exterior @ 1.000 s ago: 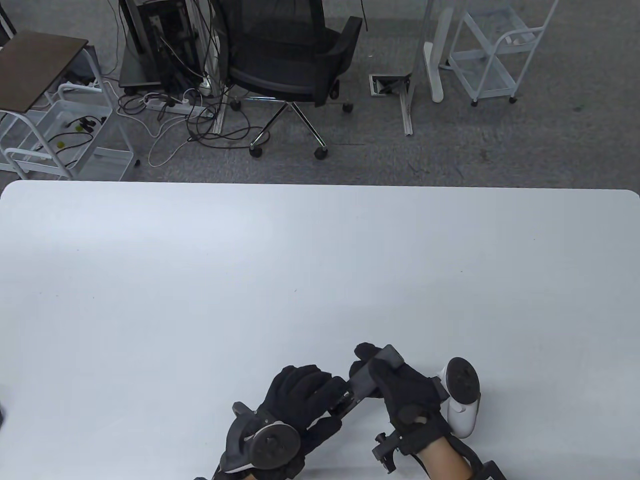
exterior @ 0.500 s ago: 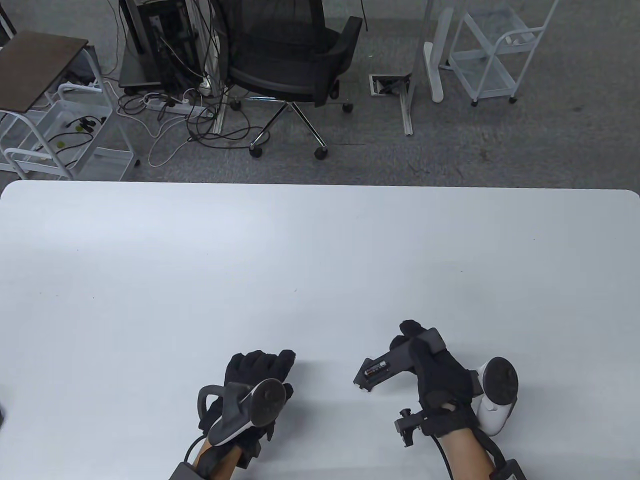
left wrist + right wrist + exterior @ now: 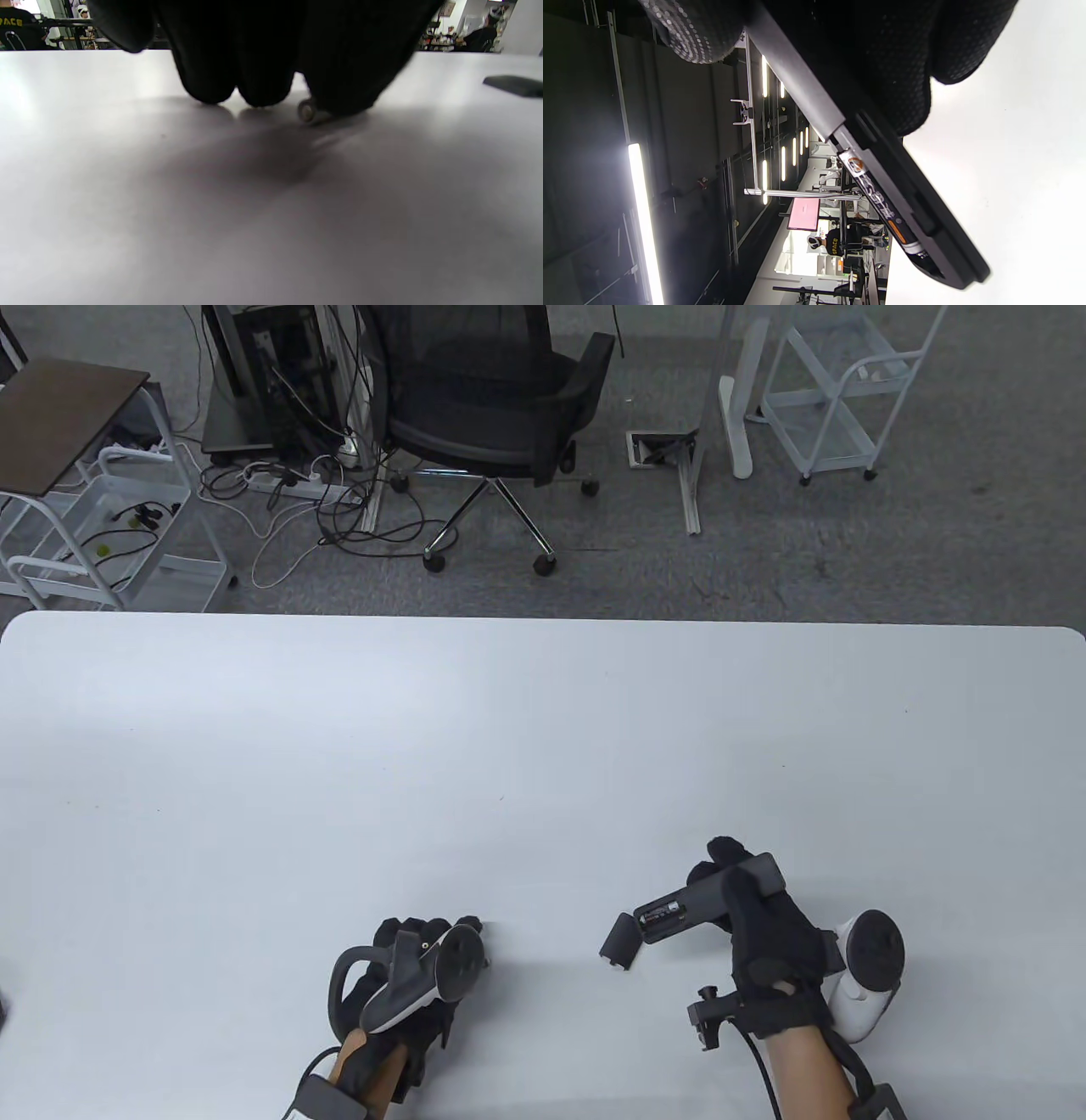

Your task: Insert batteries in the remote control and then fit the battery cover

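My right hand [image 3: 721, 869] grips the dark remote control [image 3: 717, 891] by its far end and holds it tilted above the table. Its battery bay faces up and is open, with one battery [image 3: 662, 914] in it. The right wrist view shows the remote [image 3: 903, 203] and that battery [image 3: 878, 195] below my fingers [image 3: 882, 63]. The black battery cover [image 3: 619, 942] lies on the table just left of the remote and also shows in the left wrist view [image 3: 513, 84]. My left hand [image 3: 441, 942] is down on the table, its fingertips [image 3: 254, 84] over a loose battery [image 3: 306, 111].
The white table [image 3: 543, 746] stretches far ahead and to both sides. An office chair [image 3: 492, 407], cables and white carts stand on the floor beyond the far edge.
My left hand has let go of the remote, moved left and come down onto the table over a battery. My right hand has carried the remote to the right, uncovering the open bay.
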{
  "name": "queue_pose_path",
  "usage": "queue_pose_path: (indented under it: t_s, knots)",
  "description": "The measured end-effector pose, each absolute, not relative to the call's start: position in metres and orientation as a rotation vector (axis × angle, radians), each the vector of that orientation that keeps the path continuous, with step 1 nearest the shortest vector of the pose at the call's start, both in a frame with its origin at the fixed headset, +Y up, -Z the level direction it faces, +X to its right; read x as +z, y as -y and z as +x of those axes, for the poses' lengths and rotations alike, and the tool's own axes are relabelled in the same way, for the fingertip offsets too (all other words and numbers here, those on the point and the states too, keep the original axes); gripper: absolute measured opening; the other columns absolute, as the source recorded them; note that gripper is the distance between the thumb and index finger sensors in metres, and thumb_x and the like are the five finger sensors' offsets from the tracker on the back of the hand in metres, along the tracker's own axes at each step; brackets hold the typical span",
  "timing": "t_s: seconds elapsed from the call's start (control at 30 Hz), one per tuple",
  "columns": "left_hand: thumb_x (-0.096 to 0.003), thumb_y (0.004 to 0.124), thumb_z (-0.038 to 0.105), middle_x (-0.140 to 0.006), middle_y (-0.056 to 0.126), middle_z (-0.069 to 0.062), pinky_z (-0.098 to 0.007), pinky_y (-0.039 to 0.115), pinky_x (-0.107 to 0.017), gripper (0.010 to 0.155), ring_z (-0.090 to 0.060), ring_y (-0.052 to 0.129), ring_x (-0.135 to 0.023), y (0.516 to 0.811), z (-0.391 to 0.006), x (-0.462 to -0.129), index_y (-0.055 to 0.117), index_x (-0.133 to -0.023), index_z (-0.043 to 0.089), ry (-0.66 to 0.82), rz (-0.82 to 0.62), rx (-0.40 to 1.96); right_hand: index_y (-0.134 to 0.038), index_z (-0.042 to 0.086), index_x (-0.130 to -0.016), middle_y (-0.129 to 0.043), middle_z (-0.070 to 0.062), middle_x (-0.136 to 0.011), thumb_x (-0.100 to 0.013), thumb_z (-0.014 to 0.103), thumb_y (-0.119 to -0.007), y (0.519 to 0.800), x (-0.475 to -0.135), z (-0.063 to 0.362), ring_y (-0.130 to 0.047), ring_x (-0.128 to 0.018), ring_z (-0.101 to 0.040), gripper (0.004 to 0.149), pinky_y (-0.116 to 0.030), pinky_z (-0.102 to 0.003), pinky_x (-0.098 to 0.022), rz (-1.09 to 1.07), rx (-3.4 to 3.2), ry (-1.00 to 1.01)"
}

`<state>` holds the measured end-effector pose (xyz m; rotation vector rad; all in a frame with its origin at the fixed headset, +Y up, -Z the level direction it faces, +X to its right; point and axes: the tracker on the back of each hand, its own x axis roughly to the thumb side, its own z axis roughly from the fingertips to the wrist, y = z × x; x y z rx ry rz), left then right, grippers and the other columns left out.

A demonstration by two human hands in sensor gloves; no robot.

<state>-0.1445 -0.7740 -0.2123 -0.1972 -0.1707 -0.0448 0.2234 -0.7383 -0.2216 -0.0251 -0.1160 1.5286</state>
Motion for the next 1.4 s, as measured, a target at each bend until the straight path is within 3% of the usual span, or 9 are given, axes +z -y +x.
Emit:
queue_pose_path:
  t_s: [0.3,0.5,0.93,1.4]
  knots:
    - [-0.0409,0.096,0.040,-0.088,0.095,0.007,-0.056,0.067,-0.081,0.058,-0.025,0.090,-0.092,0.777,-0.128,-0.210,0.077,-0.096,0.036,0.200,-0.154,-0.166,-0.073,0.005,-0.098,-0.093,-0.022,-0.081,-0.049,0.045,-0.076,0.739,-0.222,0.224,-0.099,-0.054,-0.036,0.063,-0.072,-0.060,-0.055,-0.027,1.536,0.119]
    - [-0.0374,0.097,0.047,-0.081,0.100,0.008,-0.055,0.069,-0.081,0.061,-0.022,0.096,-0.085,0.778,-0.123,-0.209,0.079,-0.094,0.033,0.223,-0.097,-0.206,-0.073,0.004,-0.097,-0.093,-0.022,-0.081,-0.049,0.045,-0.076,0.740,-0.221,0.222,-0.100,-0.054,-0.036,0.063,-0.073,-0.060,-0.055,-0.022,1.544,0.114]
    - [-0.0383,0.094,0.052,-0.076,0.105,0.009,-0.054,0.072,-0.079,0.058,-0.020,0.103,-0.077,0.738,-0.123,-0.183,0.083,-0.091,0.031,0.335,0.189,0.109,-0.074,0.004,-0.097,-0.094,-0.022,-0.080,-0.049,0.045,-0.076,0.742,-0.223,0.216,-0.101,-0.053,-0.036,0.064,-0.074,-0.059,-0.054,-0.003,1.559,0.062]
    - [-0.0390,0.093,0.052,-0.076,0.103,0.011,-0.054,0.072,-0.080,0.055,-0.018,0.102,-0.078,0.717,-0.100,-0.151,0.083,-0.090,0.033,0.524,0.282,0.252,-0.074,0.004,-0.097,-0.095,-0.022,-0.079,-0.049,0.047,-0.075,0.752,-0.217,0.184,-0.103,-0.052,-0.034,0.064,-0.076,-0.058,-0.053,0.079,1.596,-0.079]
